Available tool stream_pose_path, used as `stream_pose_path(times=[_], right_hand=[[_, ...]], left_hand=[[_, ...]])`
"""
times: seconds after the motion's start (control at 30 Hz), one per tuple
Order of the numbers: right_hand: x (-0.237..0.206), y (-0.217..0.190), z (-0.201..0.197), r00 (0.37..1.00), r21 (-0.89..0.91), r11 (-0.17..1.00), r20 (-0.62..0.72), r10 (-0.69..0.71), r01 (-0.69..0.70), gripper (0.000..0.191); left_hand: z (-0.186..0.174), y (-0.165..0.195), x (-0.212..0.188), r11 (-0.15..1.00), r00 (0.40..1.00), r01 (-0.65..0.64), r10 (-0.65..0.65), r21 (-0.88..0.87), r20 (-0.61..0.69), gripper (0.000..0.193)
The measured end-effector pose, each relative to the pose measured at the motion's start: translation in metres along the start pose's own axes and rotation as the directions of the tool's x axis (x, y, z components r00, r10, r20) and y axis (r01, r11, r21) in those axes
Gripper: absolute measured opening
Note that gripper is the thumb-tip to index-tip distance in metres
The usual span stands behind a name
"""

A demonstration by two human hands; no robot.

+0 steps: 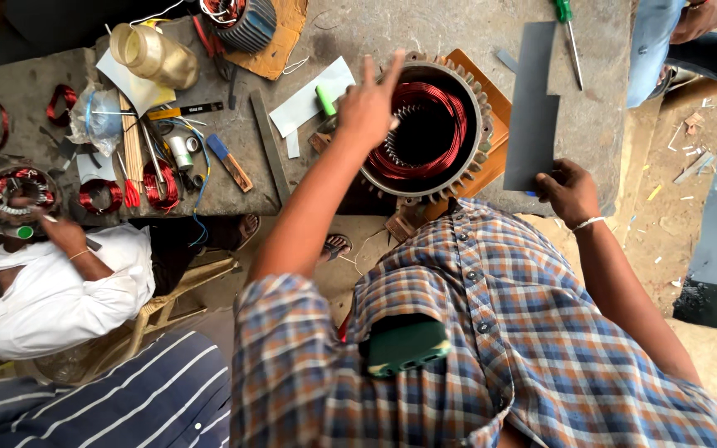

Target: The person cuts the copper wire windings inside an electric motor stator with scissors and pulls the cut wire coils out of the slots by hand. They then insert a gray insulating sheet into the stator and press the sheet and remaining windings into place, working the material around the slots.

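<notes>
Left hand (368,104) fingers spread over a finned motor stator (425,126) with copper windings, right hand (568,192) pinching a dark grey sheet (534,99), both on the bench (358,33)

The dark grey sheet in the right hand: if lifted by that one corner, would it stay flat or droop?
The dark grey sheet looks thin and flat, like insulating paper, so it would probably flex and sag. It seems light: the right hand pinches only its lower edge. Lying flat on the concrete bench, it would likely slide rather than roll.
</notes>
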State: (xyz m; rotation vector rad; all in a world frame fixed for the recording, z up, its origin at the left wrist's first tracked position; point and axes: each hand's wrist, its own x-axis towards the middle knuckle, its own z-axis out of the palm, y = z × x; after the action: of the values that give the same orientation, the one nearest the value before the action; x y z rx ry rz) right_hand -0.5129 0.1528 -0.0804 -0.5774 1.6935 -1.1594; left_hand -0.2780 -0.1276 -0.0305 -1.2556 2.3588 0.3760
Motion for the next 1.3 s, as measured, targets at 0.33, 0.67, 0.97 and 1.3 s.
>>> stream_pose_path(times=[0.33,0.67,0.97,1.3], right_hand=[[-0.019,0.013,-0.010,0.999,0.009,1.000,-0.039,0.004,-0.004,0.022],[-0.037,-0.010,-0.004,0.991,0.086,0.991,-0.102,-0.090,0.099,0.023],[-0.059,-0.018,-0.006,0.976,0.127,0.987,-0.208,-0.069,0.097,0.023],[-0.096,0.010,-0.028,0.932,0.137,0.989,-0.363,-0.001,0.054,0.027]], left_hand=[[0.101,-0.026,-0.093,0.881,0.672,-0.473,0.356,-0.007,-0.649,0.063],[0.024,-0.051,-0.069,0.827,0.574,-0.561,0.362,-0.030,-0.735,0.064],[-0.014,0.016,0.021,0.940,0.495,-0.334,0.232,0.063,-0.837,0.075],[-0.089,0.039,0.069,0.939,0.734,0.069,0.181,0.336,-0.655,0.071]])
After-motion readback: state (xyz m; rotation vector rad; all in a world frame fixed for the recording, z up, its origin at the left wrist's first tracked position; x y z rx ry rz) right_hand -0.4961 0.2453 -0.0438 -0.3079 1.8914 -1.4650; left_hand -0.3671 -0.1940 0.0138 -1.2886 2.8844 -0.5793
